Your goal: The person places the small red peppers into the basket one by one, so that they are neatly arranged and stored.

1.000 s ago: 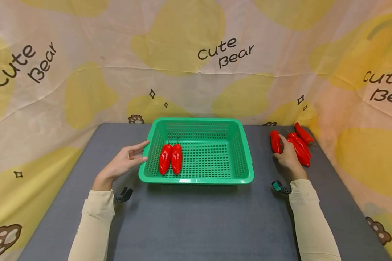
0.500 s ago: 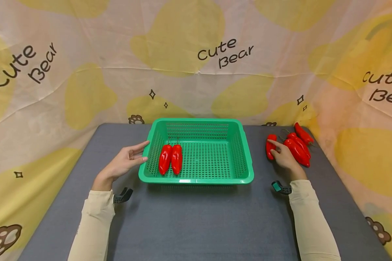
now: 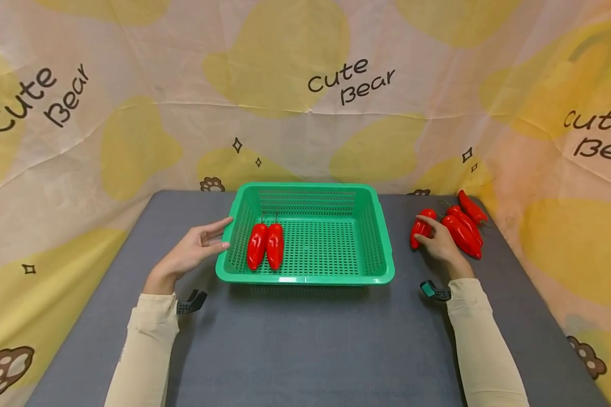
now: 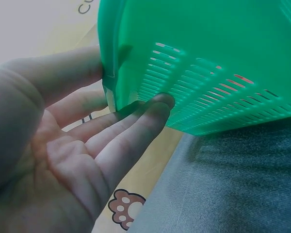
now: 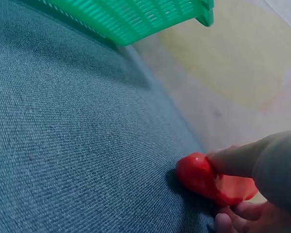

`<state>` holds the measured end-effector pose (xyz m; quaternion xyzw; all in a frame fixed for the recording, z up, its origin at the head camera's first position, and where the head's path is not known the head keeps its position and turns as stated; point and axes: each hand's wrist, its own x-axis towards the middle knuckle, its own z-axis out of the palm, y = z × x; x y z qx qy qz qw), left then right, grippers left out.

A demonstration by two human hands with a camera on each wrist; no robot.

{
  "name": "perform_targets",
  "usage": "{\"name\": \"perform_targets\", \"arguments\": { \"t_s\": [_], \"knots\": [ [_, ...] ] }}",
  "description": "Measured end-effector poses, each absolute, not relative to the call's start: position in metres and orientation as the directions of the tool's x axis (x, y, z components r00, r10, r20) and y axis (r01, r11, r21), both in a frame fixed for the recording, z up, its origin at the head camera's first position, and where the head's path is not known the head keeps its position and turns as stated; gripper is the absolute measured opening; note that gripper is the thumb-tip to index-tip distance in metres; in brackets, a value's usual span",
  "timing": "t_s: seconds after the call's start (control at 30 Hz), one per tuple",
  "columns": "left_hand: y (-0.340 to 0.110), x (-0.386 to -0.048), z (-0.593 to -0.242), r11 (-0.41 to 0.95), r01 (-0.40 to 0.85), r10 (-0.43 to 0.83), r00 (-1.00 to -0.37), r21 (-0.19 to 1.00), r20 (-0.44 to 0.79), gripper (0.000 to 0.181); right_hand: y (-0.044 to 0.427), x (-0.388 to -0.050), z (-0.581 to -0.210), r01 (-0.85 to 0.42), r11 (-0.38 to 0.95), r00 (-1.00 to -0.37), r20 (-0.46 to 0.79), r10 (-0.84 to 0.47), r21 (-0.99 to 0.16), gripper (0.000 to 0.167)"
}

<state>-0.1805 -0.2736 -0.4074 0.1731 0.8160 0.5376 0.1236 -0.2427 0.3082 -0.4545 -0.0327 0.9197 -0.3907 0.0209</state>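
A green slotted plastic basket (image 3: 305, 280) stands on the table. My left hand (image 3: 188, 254) holds its left rim, thumb on top and other fingers underneath, against the outer wall in the left wrist view. Two glossy red peppers (image 3: 257, 246) lie side by side in the basket's left part, stems to the back. At the right, my right hand (image 3: 442, 244) pinches another red pepper (image 3: 420, 230) between thumb and fingers. The right wrist view shows this pepper (image 5: 196, 172) close to the tabletop; whether it touches is unclear.
Several more red peppers (image 3: 462, 236) lie in a loose group just right of my right hand, near the table's back right corner. The grey table (image 3: 305, 345) is backed by a printed cloth (image 3: 295, 141) on its far and lateral sides.
My right hand has drawn one pepper leftward and slightly nearer, away from the group, and its fingers have closed round it. My left hand and the basket have stayed put.
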Motion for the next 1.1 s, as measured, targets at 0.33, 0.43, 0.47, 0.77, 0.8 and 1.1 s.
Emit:
{"name": "perform_targets", "arguments": {
  "t_s": [0.33,0.43,0.47,0.77,0.8,1.1],
  "knots": [
    [-0.273,-0.180,-0.406,0.361,0.157,0.417,-0.909,0.919,-0.008,0.067,0.310,-0.239,-0.451,-0.068,0.656,-0.993,-0.016,-0.121,-0.752,0.071],
    [-0.273,-0.179,-0.406,0.357,0.161,0.419,-0.908,0.920,-0.004,0.066,0.310,-0.239,-0.452,-0.081,0.652,-0.991,-0.011,-0.136,-0.754,0.069],
    [-0.273,-0.179,-0.406,0.353,0.159,0.420,-0.908,0.922,-0.005,0.066,0.310,-0.240,-0.452,-0.084,0.653,-0.990,-0.009,-0.138,-0.752,0.068],
    [-0.274,-0.181,-0.407,0.336,0.141,0.418,-0.908,0.931,-0.013,0.067,0.312,-0.242,-0.456,-0.099,0.651,-0.995,0.071,-0.070,-0.752,0.055],
    [-0.274,-0.181,-0.407,0.335,0.140,0.418,-0.908,0.932,-0.014,0.067,0.312,-0.242,-0.455,-0.094,0.651,-0.996,0.073,-0.059,-0.753,0.055],
    [-0.273,-0.181,-0.409,0.352,0.134,0.410,-0.912,0.926,-0.024,0.067,0.306,-0.235,-0.424,-0.139,0.555,-0.980,0.196,0.044,-0.820,0.056]
  ]
}}
